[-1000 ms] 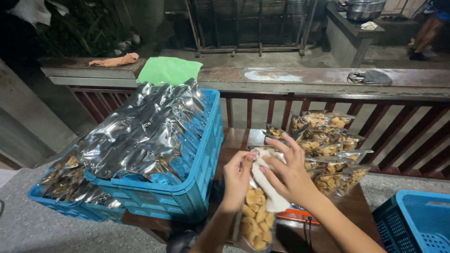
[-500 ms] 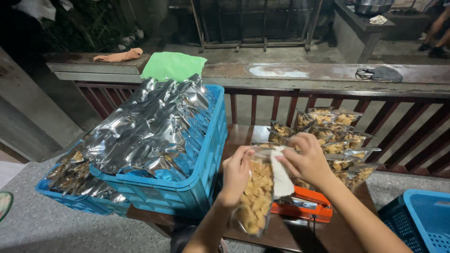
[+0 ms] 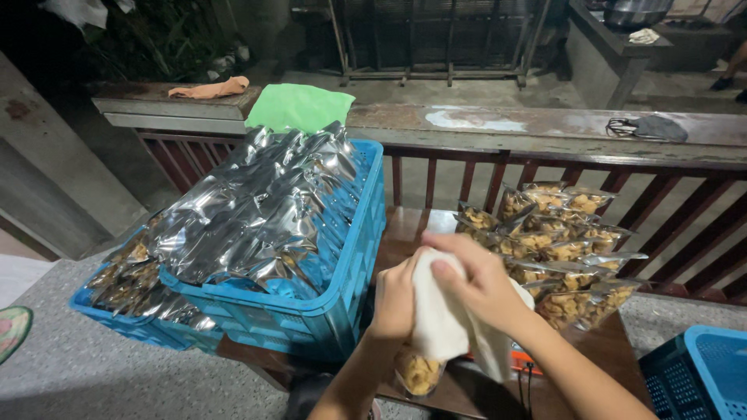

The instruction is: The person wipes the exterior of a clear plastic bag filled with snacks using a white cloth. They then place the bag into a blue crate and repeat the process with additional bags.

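My left hand (image 3: 395,302) grips a clear pouch of yellow-brown snacks (image 3: 418,372) from its left side, low in the centre of the view. My right hand (image 3: 476,281) presses a white cloth (image 3: 440,323) over the top of that pouch. The cloth hides most of the pouch; only its lower part shows. Just behind my hands, a pile of filled snack pouches (image 3: 557,249) lies on a brown wooden table (image 3: 405,225).
A blue crate (image 3: 346,268) heaped with silver foil pouches (image 3: 261,210) stands at left, a second blue crate (image 3: 124,319) beside it. Another blue crate (image 3: 696,373) sits at bottom right. An orange tool (image 3: 520,362) lies under my right forearm. A wooden railing (image 3: 545,128) runs behind, with a green cloth (image 3: 299,107).
The view has tilted down and closer. My hands have turned the pouch more upright, and the white cloth has slid from its side up over its top.
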